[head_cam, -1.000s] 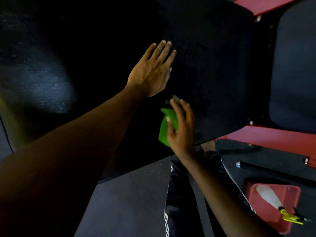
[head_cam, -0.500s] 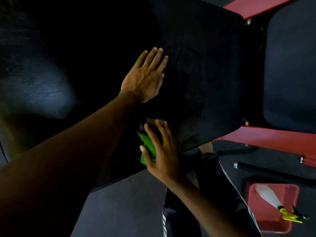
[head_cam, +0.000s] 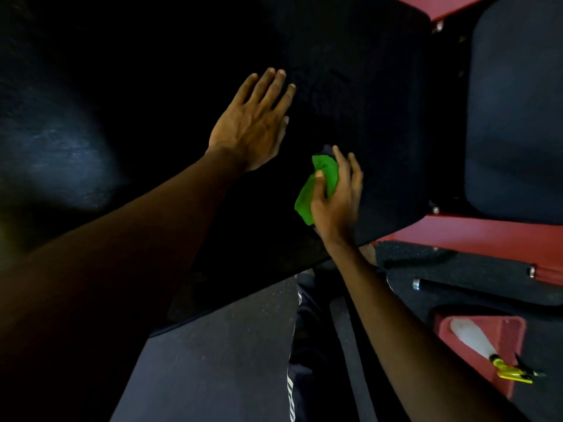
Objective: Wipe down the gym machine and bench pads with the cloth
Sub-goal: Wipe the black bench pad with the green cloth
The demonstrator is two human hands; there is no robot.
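A broad black bench pad (head_cam: 359, 95) fills the far and left part of the view, much of it lost in shadow, with a dull patch of light on its left side. To its right, across a narrow dark gap, sits a second dark pad (head_cam: 515, 117). The red frame (head_cam: 487, 236) of the machine runs beneath the near edge of both pads and shows again at the far right corner. Dark speckled flooring (head_cam: 213, 360) lies in the near ground, with the person's dark trouser leg (head_cam: 307, 330) standing on it. The left hand (head_cam: 253, 123) lies flat on the big pad, palm down, fingers straight and close together, holding nothing. Just to its near right, the right hand (head_cam: 335, 202) grips a green cloth (head_cam: 320, 178), thumb laid across the fabric and fingers curled round its far side, pressing it onto the same pad close to the near right edge. On the floor at the near right stands a red tub (head_cam: 515, 330), and in it lies a white spray bottle (head_cam: 470, 338) with a yellow trigger pointing nearward. Between the tub and the frame lies a black bar (head_cam: 472, 289) with a metal end cap.
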